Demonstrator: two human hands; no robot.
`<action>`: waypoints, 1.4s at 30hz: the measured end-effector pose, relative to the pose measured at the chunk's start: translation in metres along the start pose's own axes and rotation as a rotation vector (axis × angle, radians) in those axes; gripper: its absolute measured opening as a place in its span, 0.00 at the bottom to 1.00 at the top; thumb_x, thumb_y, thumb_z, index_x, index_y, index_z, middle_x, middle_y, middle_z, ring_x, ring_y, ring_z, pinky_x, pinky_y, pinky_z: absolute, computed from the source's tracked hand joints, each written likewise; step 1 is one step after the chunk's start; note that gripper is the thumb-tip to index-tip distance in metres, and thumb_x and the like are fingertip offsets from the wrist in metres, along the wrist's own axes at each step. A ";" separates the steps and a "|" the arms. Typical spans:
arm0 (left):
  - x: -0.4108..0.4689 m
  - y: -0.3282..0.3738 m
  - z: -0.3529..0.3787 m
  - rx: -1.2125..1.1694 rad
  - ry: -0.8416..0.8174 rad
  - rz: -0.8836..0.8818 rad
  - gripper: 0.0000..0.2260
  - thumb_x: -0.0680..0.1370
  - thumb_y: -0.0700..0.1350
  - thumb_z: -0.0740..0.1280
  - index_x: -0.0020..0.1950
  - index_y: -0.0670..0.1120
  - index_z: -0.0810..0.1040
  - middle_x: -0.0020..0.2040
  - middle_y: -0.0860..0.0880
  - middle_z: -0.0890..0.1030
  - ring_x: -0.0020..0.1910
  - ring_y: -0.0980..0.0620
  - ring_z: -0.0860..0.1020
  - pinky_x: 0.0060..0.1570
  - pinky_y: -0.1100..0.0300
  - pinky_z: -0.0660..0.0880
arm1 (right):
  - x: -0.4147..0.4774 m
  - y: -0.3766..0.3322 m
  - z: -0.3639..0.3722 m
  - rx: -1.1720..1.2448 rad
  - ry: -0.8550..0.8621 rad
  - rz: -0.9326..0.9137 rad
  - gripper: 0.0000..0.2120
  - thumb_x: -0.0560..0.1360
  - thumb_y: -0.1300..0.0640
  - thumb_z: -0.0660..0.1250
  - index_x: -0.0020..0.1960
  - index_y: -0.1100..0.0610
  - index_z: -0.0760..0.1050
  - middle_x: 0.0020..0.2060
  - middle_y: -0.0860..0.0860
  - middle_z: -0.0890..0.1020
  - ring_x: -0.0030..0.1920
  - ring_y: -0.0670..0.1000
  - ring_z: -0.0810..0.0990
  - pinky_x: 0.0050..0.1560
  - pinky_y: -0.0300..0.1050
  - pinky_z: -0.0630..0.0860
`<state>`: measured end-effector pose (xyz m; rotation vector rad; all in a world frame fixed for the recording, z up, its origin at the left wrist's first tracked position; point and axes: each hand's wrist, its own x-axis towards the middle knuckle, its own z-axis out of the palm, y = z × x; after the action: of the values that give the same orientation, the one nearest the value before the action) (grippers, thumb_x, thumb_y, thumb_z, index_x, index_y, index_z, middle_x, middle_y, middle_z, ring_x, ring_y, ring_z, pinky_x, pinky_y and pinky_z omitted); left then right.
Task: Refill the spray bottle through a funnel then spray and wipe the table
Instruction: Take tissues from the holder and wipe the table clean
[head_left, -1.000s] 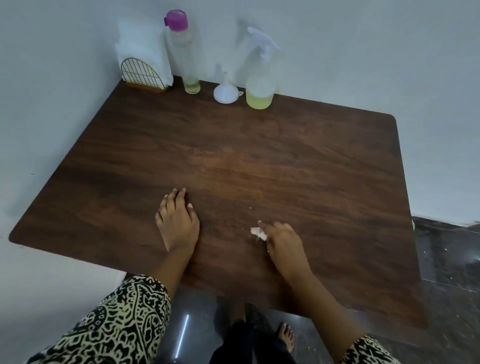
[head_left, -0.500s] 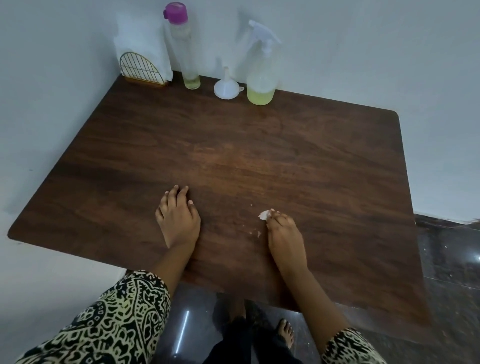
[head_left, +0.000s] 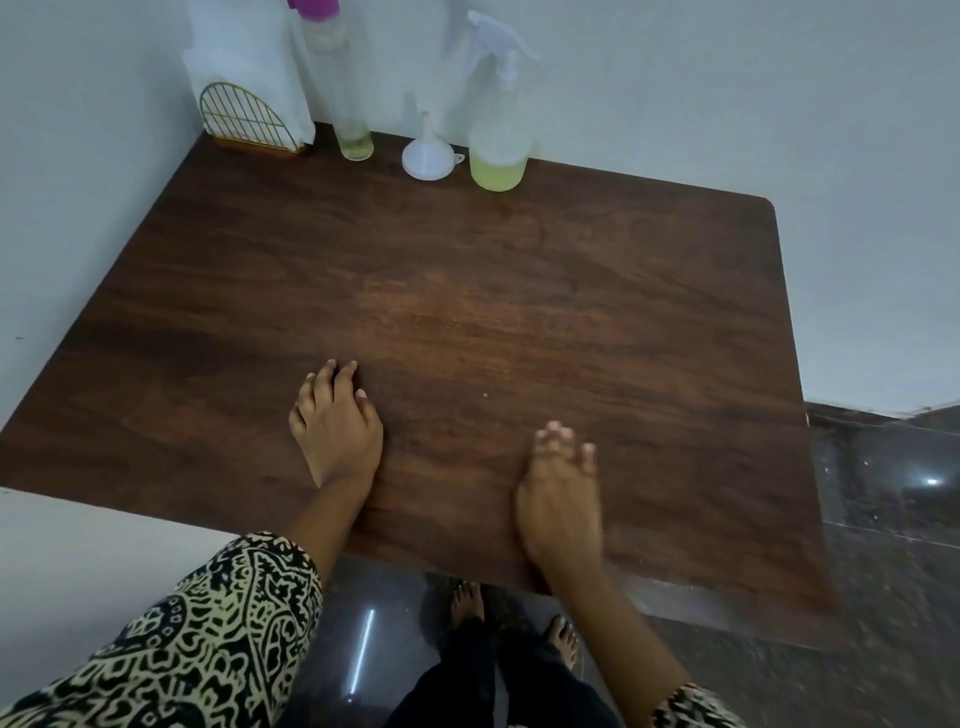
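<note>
Head view, looking down at a dark wooden table (head_left: 519, 291) pushed into a pale corner. Your left hand (head_left: 335, 426) rests on the near part of the tabletop, fingers lightly bent with their tips on the wood, holding nothing. Your right hand (head_left: 558, 493) is well apart from it, over the near edge, with fingers stretched forward and close together. It is blurred, nothing shows in it, and I cannot tell whether it touches the surface. A tiny white speck (head_left: 485, 395) lies on the wood between and just beyond your hands.

Everything for the job stands in a row along the far edge. The spray bottle (head_left: 498, 150) is upright with its white trigger head on, and pale yellow liquid fills its bottom part. Just to its left the white funnel (head_left: 428, 158) sits mouth down, spout up. Left again is a tall clear bottle (head_left: 353, 104) with a purple cap and a little liquid at the bottom. In the corner is a gold wire holder (head_left: 249, 124) with white napkins (head_left: 244, 57) standing in it.

Both sleeves are patterned black and cream. Below the table edge are your bare feet (head_left: 467, 597) on glossy dark floor.
</note>
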<state>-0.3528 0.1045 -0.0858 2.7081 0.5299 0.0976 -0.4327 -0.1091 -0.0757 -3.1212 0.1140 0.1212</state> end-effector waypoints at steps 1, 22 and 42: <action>0.000 0.000 0.000 -0.002 0.000 0.002 0.18 0.80 0.43 0.59 0.70 0.47 0.71 0.73 0.46 0.68 0.74 0.43 0.61 0.69 0.41 0.58 | -0.005 -0.027 0.001 0.079 -0.020 -0.092 0.28 0.68 0.57 0.51 0.61 0.67 0.76 0.60 0.61 0.79 0.62 0.59 0.78 0.64 0.58 0.68; -0.001 0.001 0.001 0.019 0.000 0.012 0.18 0.81 0.44 0.57 0.70 0.47 0.70 0.74 0.45 0.67 0.74 0.42 0.60 0.69 0.40 0.56 | -0.054 0.029 0.010 0.204 -0.056 0.158 0.36 0.76 0.41 0.49 0.74 0.65 0.58 0.72 0.60 0.65 0.73 0.58 0.63 0.72 0.55 0.53; -0.077 0.023 0.012 0.066 -0.004 0.007 0.23 0.80 0.48 0.60 0.74 0.44 0.64 0.75 0.40 0.63 0.75 0.39 0.59 0.71 0.38 0.54 | -0.124 0.172 0.010 0.231 -0.021 0.417 0.38 0.77 0.37 0.41 0.73 0.65 0.60 0.73 0.59 0.63 0.74 0.58 0.60 0.73 0.59 0.53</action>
<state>-0.4148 0.0516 -0.0883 2.7739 0.5309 0.0783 -0.5690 -0.2711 -0.0783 -2.8187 0.7216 0.1328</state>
